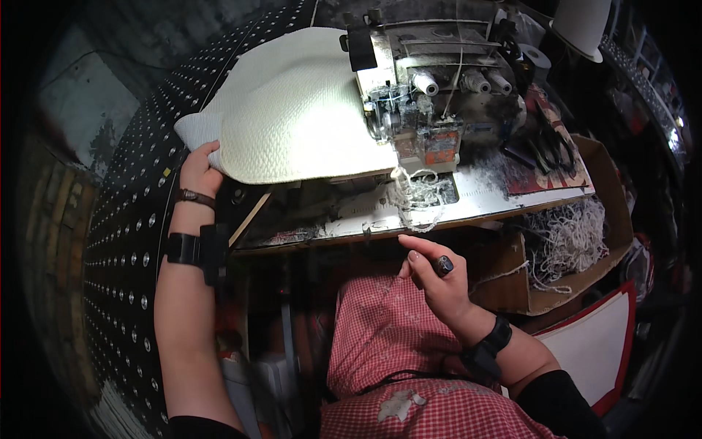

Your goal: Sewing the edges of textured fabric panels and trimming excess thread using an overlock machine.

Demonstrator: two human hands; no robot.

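Note:
A cream quilted fabric piece (pixel 292 110) with a rounded corner lies over the work surface, its right edge at an overlock sewing machine (pixel 439 95) whose lamp lights it brightly. My left hand (pixel 199 170) grips its left edge, where a folded-back flap (pixel 201 130) shows a pale striped underside. Over my lap, in front of the table edge, my right hand (pixel 442 285) is closed around a small dark cylindrical tool (pixel 443 265). Only its end sticks out, so its kind is hidden. The right index finger points toward white thread trimmings (pixel 420 194) hanging below the machine.
A cardboard box (pixel 512 271) full of thread scraps (pixel 567 238) stands at the right below the table. Dark scissors (pixel 553 150) lie right of the machine. A white thread cone (pixel 581 25) stands at the back right. A black studded panel (pixel 139 219) runs along the left.

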